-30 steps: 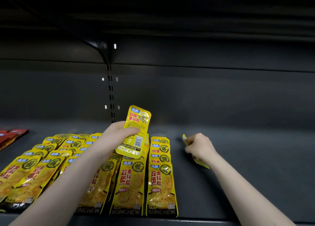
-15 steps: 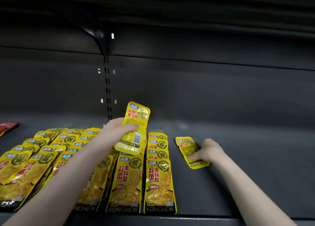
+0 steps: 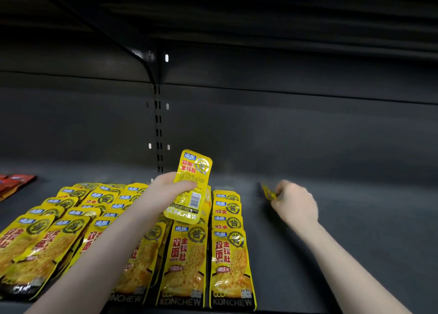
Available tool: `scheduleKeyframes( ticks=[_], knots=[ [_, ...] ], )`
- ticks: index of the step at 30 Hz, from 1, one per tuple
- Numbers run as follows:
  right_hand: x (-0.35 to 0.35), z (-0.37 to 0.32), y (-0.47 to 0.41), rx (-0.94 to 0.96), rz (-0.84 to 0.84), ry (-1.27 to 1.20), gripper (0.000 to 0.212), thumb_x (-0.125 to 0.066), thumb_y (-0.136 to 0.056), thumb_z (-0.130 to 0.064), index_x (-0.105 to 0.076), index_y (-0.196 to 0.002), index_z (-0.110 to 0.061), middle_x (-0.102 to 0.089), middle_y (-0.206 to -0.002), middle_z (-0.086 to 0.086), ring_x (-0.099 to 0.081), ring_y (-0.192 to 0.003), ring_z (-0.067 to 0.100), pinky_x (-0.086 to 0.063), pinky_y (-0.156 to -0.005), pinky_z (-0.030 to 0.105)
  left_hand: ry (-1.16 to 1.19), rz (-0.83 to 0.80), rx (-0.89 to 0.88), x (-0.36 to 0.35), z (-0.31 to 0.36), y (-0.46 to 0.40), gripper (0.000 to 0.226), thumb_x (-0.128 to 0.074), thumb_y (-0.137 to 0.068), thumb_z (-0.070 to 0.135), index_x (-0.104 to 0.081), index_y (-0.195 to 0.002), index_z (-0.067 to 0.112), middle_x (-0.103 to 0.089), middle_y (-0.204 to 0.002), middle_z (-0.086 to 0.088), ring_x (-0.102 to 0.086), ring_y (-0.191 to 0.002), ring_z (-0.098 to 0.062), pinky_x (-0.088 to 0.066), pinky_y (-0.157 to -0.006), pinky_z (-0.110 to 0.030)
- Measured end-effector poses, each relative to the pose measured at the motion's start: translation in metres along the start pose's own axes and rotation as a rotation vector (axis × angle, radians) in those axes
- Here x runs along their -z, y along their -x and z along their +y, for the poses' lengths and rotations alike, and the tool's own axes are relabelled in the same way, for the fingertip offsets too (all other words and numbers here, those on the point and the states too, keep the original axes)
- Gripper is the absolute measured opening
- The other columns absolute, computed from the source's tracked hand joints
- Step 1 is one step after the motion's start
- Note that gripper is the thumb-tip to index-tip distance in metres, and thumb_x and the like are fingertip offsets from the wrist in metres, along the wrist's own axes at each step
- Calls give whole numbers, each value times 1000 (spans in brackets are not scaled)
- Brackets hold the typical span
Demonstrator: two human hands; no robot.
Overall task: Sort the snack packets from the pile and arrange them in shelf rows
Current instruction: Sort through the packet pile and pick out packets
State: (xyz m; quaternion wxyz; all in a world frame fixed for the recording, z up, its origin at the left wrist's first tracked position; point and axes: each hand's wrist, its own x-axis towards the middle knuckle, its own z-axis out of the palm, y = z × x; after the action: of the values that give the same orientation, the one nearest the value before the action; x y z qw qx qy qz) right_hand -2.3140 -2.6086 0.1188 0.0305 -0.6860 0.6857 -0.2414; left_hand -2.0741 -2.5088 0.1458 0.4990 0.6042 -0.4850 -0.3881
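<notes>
The right hand (image 3: pixel 295 202) has lifted its flat yellow packet (image 3: pixel 269 191) on edge, restarting that row, while the left hand (image 3: pixel 166 193) grips spare packets (image 3: pixel 192 188).

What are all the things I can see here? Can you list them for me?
Snack packets in rows: many, too overlapped to count exactly, yellow, lying flat on the left and middle of the shelf.
Held packet: one or a few stacked, yellow, back side with barcode facing us, upright above the rows.
Small packet: one, yellow, seen edge-on and blurred, right of the rows.
Red packets: a few, red, far left edge of the shelf.
Shelf: one, dark grey, bare on the right side.
Slotted post: one, dark, on the back wall.
Left hand: grips the held packet.
Right hand: pinches the small packet.
</notes>
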Motion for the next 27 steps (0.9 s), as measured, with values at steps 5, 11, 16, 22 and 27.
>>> scheduleKeyframes(
  ticks=[5, 11, 16, 22, 27],
  knots=[
    [-22, 1, 2, 139, -297, -238, 8, -71, -79, -34, -67, -82, -27, -68, -94, -1, -62, -94, 18, -44, -76, 24, -18, -11, -9, -1, 0, -2, 12, -61, -89, 20, -71, -91, 13, -75, -91, -5, -69, -92, -28, -47, -97, -48],
    [-20, 25, -16, -99, -278, -138, 37, -74, -72, -34, -67, -101, -12, -62, -93, 6, -61, -94, 25, -38, -64, 25, -12, -10, 2, -2, -6, -7, 11, -62, -88, 22, -71, -89, 15, -74, -91, -4, -68, -94, -28, -44, -99, -51],
    [-31, 16, -20, -66, -346, -199, 38, -77, -72, -37, -71, -99, -12, -68, -88, 6, -62, -84, 20, -42, -67, 24, -3, -32, 5, -7, -6, -11, 13, -70, -79, 27, -72, -87, 17, -74, -92, -4, -67, -96, -27, -43, -100, -52],
    [-32, 10, -20, -45, -348, -203, 45, -77, -73, -41, -69, -103, -8, -67, -86, 4, -60, -84, 19, -40, -67, 23, -14, -57, -22, -18, -2, -18, 37, -73, -77, 23, -57, -111, 20, -69, -105, -5, -68, -78, -12, -56, -75, -34],
    [-26, 22, -23, -44, -294, -321, 40, -65, -83, -46, -65, -110, -17, -69, -95, 4, -62, -78, 21, -45, -66, 25, 37, -115, 40, -48, 19, -25, 19, -64, -87, 11, -60, -106, 8, -69, -101, -12, -68, -84, -26, -55, -79, -35]
  ],
)
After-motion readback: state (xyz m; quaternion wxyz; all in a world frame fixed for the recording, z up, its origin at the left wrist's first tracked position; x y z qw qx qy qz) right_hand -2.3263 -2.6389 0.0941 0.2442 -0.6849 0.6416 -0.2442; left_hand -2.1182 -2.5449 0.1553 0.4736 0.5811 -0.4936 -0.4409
